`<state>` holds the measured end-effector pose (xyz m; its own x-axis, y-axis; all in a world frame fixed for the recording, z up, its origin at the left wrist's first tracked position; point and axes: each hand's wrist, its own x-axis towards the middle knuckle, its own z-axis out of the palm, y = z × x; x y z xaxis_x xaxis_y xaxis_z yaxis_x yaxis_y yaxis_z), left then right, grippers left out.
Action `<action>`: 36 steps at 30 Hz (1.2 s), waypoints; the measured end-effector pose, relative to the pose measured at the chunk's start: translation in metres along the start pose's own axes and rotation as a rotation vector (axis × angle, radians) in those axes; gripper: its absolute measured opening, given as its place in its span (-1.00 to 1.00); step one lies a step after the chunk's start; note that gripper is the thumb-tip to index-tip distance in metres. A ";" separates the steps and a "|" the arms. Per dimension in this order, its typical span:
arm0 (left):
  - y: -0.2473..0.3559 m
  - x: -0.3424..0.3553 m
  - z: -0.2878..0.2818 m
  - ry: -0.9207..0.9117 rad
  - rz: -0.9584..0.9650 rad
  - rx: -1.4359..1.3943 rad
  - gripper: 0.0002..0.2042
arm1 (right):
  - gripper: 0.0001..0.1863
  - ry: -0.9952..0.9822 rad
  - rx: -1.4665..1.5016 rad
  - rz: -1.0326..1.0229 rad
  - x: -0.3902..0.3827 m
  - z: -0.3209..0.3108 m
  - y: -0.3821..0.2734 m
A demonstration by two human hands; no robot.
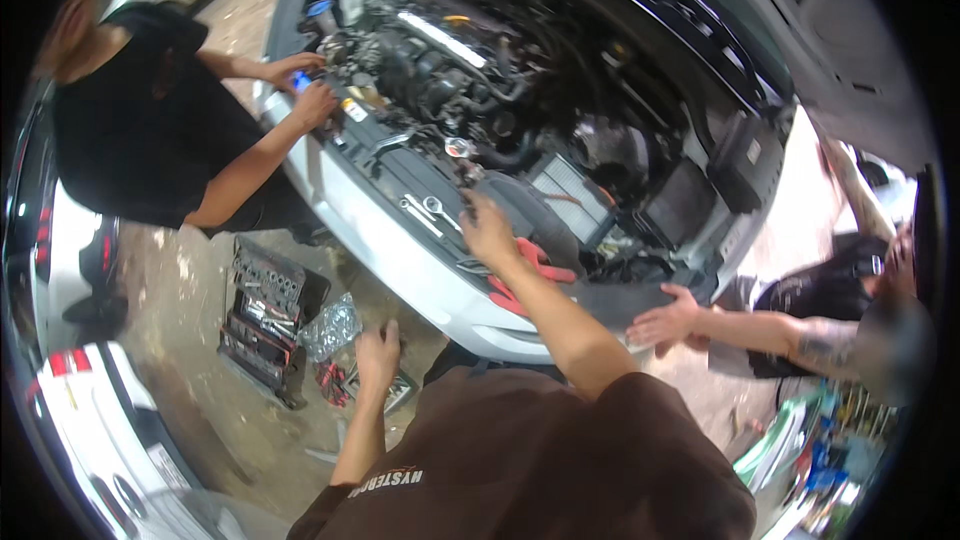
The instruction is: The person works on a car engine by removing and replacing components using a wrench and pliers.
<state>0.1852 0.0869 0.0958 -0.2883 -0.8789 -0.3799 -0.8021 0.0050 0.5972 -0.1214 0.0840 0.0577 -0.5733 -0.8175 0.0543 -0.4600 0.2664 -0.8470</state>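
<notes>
My right hand (489, 231) reaches over the front edge of an open engine bay (430, 90). Its fingers are closed at a small dark metal piece (467, 174) that I cannot make out clearly. Just left of it, two metal wrenches (421, 217) lie on the black front panel (410, 178). Red gloves (530, 275) rest under my right forearm, on the car's edge. My left hand (377, 355) hangs low before the white bumper (400, 275), its fingers curled with nothing showing in them.
At left, a person in black (150, 120) works with both hands at a blue item (301, 81). Another person's hand (668, 320) extends from the right by the fender. An open toolbox (262, 325) and clear plastic bag (332, 328) are on the floor. A lit light bar (440, 38) crosses the engine.
</notes>
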 end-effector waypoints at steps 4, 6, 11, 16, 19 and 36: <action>0.056 0.112 0.017 0.287 0.430 -0.032 -0.73 | -0.66 0.311 -0.054 0.293 -0.017 -0.086 0.045; 0.089 0.170 0.027 0.415 0.630 -0.031 -0.74 | -0.67 0.395 -0.162 0.350 -0.024 -0.133 0.099; 0.111 0.235 0.066 0.592 0.556 0.087 -0.73 | -0.59 0.078 -0.491 0.351 -0.009 -0.159 0.161; 0.119 0.236 0.068 0.577 0.500 0.062 -0.72 | -0.50 -0.223 -0.698 0.167 0.052 -0.113 0.196; 0.119 0.239 0.071 0.591 0.443 0.052 -0.72 | -0.46 -0.409 -0.784 0.114 0.076 -0.104 0.202; 0.120 0.243 0.073 0.617 0.356 0.060 -0.77 | -0.59 -0.163 -0.122 0.120 0.099 -0.159 0.087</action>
<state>-0.0189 -0.0911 0.0241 -0.2036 -0.9286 0.3102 -0.7471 0.3521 0.5638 -0.3265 0.1073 0.0733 -0.5168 -0.8450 -0.1373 -0.4794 0.4185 -0.7714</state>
